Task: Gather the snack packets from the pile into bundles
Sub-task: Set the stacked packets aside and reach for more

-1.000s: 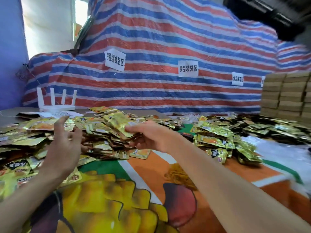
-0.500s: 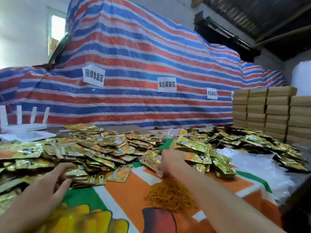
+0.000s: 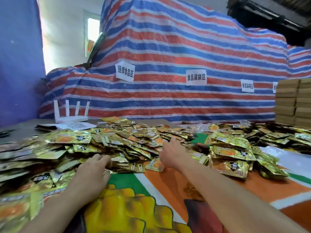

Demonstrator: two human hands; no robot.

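Note:
A wide pile of gold snack packets (image 3: pixel 127 140) covers the table's left and middle. My left hand (image 3: pixel 94 172) lies palm down at the pile's near edge, fingertips touching the front packets and gripping nothing that I can see. My right hand (image 3: pixel 171 153) hovers over the pile's right edge with its fingers spread and nothing in it. Stacked bundles of the same packets (image 3: pixel 230 155) lie to the right of that hand.
A printed orange, green and yellow sheet (image 3: pixel 134 207) covers the table. Orange rubber bands (image 3: pixel 192 190) show beside my right forearm. Further packets (image 3: pixel 277 133) spread far right. A white router (image 3: pixel 70 115) stands back left, cardboard boxes (image 3: pixel 294 101) back right, a striped tarp (image 3: pixel 168 61) behind.
A second ago my right hand held a stack of packets; it lowered them beside the bundles and is back at the pile, empty. My left hand dropped onto the pile's edge.

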